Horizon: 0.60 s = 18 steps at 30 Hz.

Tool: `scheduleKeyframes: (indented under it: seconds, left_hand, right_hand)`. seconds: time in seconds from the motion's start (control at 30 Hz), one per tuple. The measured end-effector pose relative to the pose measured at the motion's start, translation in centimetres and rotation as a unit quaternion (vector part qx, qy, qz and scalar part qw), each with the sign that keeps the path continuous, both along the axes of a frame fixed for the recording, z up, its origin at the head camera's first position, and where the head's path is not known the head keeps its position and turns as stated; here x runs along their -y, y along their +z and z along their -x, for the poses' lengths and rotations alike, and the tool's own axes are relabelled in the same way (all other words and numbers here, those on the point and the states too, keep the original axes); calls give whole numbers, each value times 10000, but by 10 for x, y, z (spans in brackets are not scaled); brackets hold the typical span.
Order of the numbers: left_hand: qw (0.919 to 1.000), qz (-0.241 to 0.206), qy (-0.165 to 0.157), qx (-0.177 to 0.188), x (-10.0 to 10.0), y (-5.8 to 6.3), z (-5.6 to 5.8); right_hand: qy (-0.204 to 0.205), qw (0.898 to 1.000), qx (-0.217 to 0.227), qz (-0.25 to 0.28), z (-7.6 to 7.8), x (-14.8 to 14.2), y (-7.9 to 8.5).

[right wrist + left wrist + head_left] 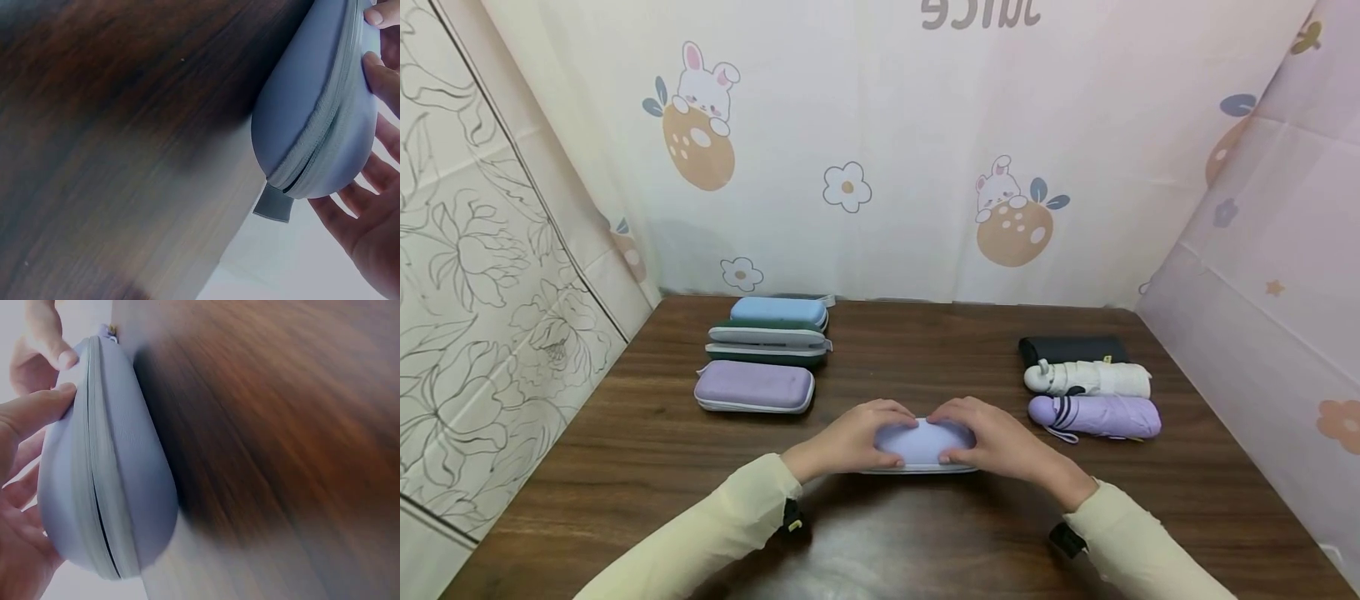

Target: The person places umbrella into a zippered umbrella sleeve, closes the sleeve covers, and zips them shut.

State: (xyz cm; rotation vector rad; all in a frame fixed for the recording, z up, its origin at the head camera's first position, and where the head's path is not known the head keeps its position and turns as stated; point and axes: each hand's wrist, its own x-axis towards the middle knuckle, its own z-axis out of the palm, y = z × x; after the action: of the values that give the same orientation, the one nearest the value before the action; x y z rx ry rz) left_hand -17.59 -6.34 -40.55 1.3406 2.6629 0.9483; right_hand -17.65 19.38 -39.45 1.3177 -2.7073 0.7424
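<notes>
A pale lavender zippered hard case (916, 443), like a glasses case, lies near the middle of the table in the head view. My left hand (857, 437) grips its left part, thumb along the near side and fingers over the top. From the other side my right hand (1000, 442) grips the right part in the same way. In the left wrist view a narrow dark slit shows between the grey zipper edges (106, 469). The right wrist view shows a dark tab (274, 203) at the case's end.
At the back left are a blue case (778, 311), a green case (767, 358) standing partly open, and a purple case (754, 386). A black pouch-like item (1067, 350), a white folded umbrella (1093, 379) and a purple folded umbrella (1101, 416) lie at the right on the wooden table (880, 533).
</notes>
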Motion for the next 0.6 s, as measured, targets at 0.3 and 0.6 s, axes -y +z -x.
scheduleKeyframes:
  seconds: [0.3, 0.6]
  left_hand:
    - [9779, -747, -49, 1952, 48, -2, 17]
    - [9785, 27, -414, 2020, 59, -7, 42]
  right_hand:
    - [-62, 9996, -251, -98, 0, 3, -1]
    - [-125, 9993, -320, -145, -3, 2, -1]
